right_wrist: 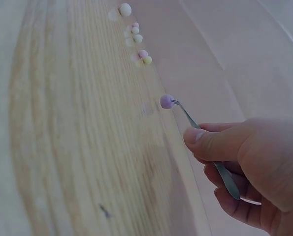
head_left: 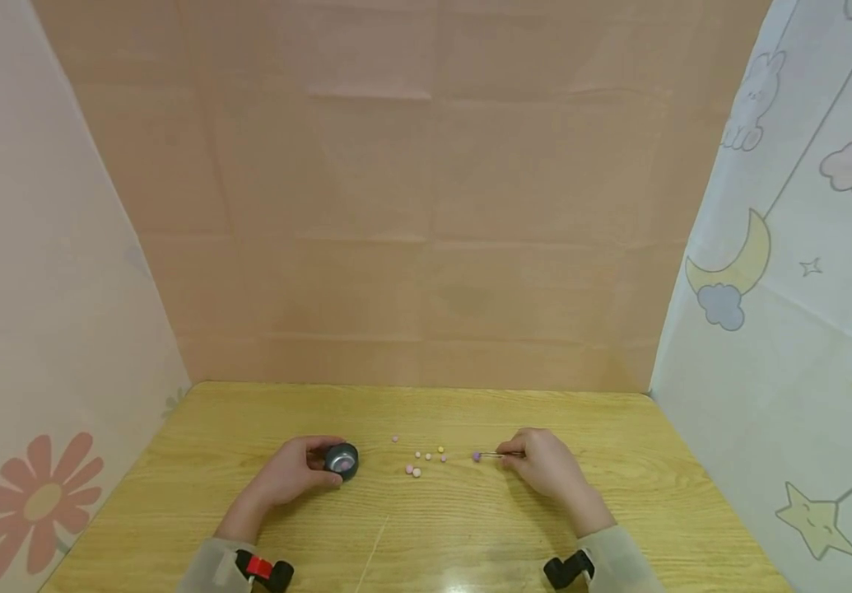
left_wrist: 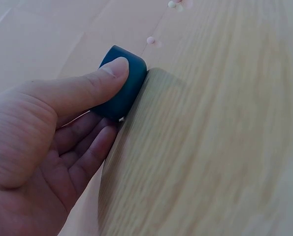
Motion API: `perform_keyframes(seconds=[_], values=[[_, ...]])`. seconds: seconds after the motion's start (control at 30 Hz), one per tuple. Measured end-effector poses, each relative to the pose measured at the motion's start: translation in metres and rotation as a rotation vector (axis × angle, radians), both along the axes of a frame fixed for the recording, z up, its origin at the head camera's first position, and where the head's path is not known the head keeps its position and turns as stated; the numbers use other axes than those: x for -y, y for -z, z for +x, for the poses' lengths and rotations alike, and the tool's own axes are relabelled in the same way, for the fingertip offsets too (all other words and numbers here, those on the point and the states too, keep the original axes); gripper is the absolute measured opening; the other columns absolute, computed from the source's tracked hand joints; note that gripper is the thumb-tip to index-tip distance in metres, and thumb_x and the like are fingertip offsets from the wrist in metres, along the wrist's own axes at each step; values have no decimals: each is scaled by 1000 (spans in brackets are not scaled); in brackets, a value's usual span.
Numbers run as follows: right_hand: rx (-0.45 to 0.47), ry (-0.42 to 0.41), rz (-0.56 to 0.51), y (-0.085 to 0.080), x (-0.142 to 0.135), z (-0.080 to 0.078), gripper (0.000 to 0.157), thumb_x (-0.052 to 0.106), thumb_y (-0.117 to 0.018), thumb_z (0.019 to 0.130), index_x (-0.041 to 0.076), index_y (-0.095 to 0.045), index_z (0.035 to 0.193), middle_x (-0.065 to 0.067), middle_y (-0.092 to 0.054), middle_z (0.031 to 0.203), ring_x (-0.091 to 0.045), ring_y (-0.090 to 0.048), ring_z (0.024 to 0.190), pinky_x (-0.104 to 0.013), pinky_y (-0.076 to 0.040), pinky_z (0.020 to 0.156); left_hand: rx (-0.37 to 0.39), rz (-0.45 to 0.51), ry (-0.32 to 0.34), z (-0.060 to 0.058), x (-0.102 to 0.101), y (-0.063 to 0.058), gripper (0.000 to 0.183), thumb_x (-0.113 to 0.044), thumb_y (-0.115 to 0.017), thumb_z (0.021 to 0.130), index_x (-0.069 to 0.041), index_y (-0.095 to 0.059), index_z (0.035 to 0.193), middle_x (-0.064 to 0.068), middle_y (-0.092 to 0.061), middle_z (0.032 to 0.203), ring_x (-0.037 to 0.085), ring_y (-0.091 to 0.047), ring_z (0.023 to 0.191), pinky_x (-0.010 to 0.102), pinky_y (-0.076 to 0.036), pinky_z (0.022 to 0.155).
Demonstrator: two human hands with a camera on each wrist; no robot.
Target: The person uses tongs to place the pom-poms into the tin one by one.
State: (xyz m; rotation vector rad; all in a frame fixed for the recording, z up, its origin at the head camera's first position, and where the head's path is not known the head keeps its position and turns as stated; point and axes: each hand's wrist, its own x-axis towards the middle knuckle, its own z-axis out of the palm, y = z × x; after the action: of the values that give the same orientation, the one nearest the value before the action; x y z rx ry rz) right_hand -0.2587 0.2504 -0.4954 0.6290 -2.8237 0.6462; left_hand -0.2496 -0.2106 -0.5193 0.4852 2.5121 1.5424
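Tweezers (right_wrist: 227,182) are pinched in the right hand (head_left: 547,468), and a small dark cup (head_left: 332,471) with a silvery interior is gripped by the left hand (head_left: 286,473). Between them, pastel balls (head_left: 409,469) are scattered on the wood-grain tabletop (head_left: 463,527). A matte, rounded purple ball (right_wrist: 166,102) is held at the tweezers' tips.

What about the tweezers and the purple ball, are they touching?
Touching. The right wrist view shows it: the tips of the tweezers meet the side of the purple ball, with no gap between them.
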Motion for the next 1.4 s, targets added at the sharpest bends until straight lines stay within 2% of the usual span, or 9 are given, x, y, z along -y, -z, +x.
perform_keyframes(seconds=[0.37,0.77,1.03,1.4], values=[[-4,-5,-9,-2,-1,1,15,16,-86,92,17,-87,107,16,-72,93,-7,-68,83,-32,-57,73,0,1,4,1,-1,0,63,-16,-91,88,1,-65,142,13,-71,129,26,-69,108,30,-57,88],[3,-28,-40,-1,-2,4,14,14,-86,92,18,-86,106,16,-71,92,-2,-64,80,-27,-55,70,16,12,-1,5,0,1,64,-15,-92,86,1,-65,142,16,-70,132,26,-70,108,29,-57,86],[0,-35,-37,-4,1,2,14,15,-84,93,18,-87,107,16,-73,95,-5,-67,84,-29,-57,73,4,-23,-16,5,0,-1,63,-17,-93,86,-1,-67,141,13,-71,129,24,-69,105,28,-56,86],[-31,-54,-53,-9,15,3,14,18,-84,95,20,-87,108,16,-72,92,0,-63,78,-27,-53,67,-7,-33,-15,0,0,-1,63,-18,-92,87,-1,-66,141,14,-71,129,22,-69,105,30,-57,87]])
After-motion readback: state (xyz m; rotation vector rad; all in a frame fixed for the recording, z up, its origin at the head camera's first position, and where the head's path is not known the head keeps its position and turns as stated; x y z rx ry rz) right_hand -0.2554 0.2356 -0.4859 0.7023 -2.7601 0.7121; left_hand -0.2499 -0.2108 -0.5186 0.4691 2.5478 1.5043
